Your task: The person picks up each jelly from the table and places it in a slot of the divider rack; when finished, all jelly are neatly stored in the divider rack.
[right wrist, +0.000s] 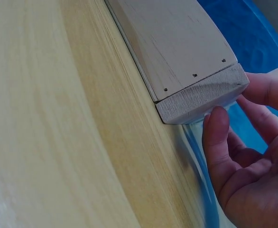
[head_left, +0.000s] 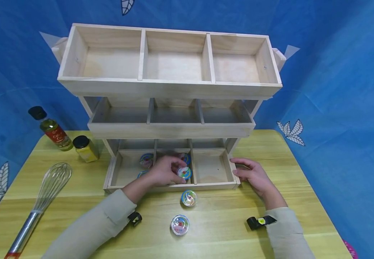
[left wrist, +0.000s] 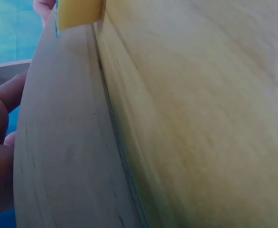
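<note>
While a blue, leaf-printed cloth backs the wood-grained counter, a wire whisk lies at its left, near an oil bottle and a black-capped yellow jar. At the middle compartment of the wooden rack's bottom tray, the left hand pinches a blue-rimmed jelly cup; two loose cups (both sealed) sit in front. The right hand grips the tray's right end between finger and thumb.
</note>
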